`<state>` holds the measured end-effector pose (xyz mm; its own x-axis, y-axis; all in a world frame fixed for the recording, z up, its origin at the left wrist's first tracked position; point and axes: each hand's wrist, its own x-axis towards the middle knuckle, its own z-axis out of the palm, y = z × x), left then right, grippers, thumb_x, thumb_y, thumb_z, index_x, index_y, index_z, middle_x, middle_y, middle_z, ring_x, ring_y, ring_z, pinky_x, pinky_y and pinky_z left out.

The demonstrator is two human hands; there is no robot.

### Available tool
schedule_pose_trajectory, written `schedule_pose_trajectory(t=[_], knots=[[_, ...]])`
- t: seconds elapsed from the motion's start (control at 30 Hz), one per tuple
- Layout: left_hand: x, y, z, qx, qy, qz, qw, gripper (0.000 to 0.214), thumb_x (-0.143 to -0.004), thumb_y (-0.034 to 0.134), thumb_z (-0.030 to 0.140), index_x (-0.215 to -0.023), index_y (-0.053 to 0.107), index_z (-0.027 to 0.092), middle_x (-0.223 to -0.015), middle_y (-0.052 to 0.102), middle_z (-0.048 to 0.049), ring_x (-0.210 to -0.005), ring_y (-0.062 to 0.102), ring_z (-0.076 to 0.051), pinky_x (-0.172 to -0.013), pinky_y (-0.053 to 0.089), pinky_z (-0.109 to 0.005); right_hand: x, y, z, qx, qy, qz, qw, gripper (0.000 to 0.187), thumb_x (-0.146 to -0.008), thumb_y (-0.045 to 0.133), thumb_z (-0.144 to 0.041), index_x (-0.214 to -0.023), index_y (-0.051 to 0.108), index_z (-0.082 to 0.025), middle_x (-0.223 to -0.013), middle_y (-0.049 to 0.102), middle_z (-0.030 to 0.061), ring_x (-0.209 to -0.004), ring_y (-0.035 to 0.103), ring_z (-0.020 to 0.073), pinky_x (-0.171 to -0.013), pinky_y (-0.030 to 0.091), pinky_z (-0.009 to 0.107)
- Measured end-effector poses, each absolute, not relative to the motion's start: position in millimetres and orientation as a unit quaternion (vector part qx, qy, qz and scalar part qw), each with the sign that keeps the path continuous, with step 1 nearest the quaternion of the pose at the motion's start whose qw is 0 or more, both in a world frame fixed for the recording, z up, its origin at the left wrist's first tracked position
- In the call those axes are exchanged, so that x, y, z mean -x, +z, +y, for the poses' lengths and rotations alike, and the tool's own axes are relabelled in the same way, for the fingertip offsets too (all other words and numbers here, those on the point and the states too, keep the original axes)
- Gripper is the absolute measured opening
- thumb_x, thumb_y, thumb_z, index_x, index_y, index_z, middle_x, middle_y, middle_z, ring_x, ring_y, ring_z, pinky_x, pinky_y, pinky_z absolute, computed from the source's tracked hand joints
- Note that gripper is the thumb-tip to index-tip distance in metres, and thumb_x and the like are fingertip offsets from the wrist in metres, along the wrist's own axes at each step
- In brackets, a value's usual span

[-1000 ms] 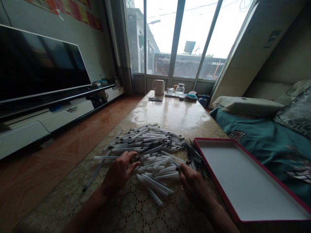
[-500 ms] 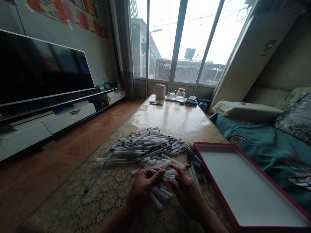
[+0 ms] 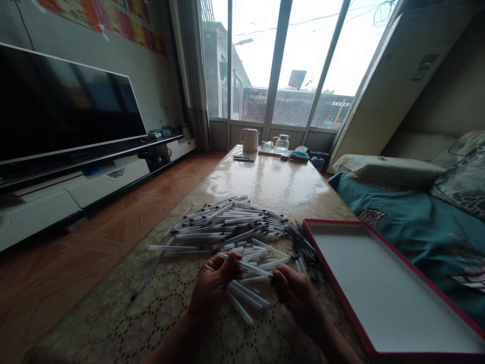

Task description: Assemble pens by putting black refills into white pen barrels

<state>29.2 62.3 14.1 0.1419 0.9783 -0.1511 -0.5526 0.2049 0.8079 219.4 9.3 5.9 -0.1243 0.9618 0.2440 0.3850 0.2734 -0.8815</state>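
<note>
White pen [image 3: 253,267] — between left hand [image 3: 216,277] and right hand [image 3: 295,287]

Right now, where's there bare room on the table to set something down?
Table: the stretch between pen pile and kettle. The box is also bare inside. Crowded: between pen pile and box, where black pieces lie, and between left hand and right hand.

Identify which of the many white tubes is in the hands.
The white tube slanting between the left hand and the right hand, fingers at both ends; the others in plain view lie on the table.
</note>
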Motion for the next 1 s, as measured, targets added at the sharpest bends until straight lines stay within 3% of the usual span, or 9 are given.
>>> schedule_pose_trajectory(t=[0.33, 0.6, 0.83, 1.0], knots=[[-37, 17, 54, -0.328, 0.490, 0.355, 0.725, 0.029, -0.057, 0.084, 0.031, -0.076, 0.074, 0.012, -0.062, 0.073, -0.0062, -0.056, 0.067, -0.014, -0.056, 0.054, -0.020, -217, 4, 8, 0.492, 0.430, -0.601, 0.460, 0.034, -0.094, 0.041, -0.043, -0.070, 0.044, -0.019, -0.055, 0.045, -0.0054, -0.044, 0.038, 0.0071, -0.043, 0.030, 0.019], [-38, 19, 52, -0.309, 0.508, 0.373, 0.712, 0.030, -0.055, 0.085, 0.032, -0.074, 0.075, 0.011, -0.062, 0.073, -0.0073, -0.055, 0.068, -0.015, -0.055, 0.054, -0.020, -211, 11, 9, 0.500, 0.352, -0.614, 0.499, 0.020, -0.086, 0.057, -0.037, -0.084, 0.051, -0.018, -0.071, 0.053, -0.0011, -0.062, 0.050, 0.0119, -0.057, 0.041, 0.021], [-39, 21, 51, -0.316, 0.508, 0.373, 0.709, 0.030, -0.054, 0.086, 0.031, -0.073, 0.075, 0.011, -0.061, 0.072, -0.0061, -0.055, 0.068, -0.015, -0.053, 0.054, -0.020, -215, 11, 9, 0.523, 0.316, -0.656, 0.443, 0.037, -0.096, 0.037, -0.037, -0.067, 0.049, -0.018, -0.054, 0.047, -0.0034, -0.048, 0.043, 0.0094, -0.049, 0.032, 0.020], [-38, 19, 52, -0.315, 0.512, 0.374, 0.706, 0.030, -0.054, 0.085, 0.032, -0.073, 0.075, 0.012, -0.061, 0.073, -0.0070, -0.056, 0.068, -0.015, -0.054, 0.055, -0.020, -214, 10, 8, 0.526, 0.305, -0.642, 0.467, 0.020, -0.089, 0.052, -0.037, -0.088, 0.054, -0.017, -0.066, 0.053, -0.0021, -0.056, 0.048, 0.0113, -0.053, 0.037, 0.020]])
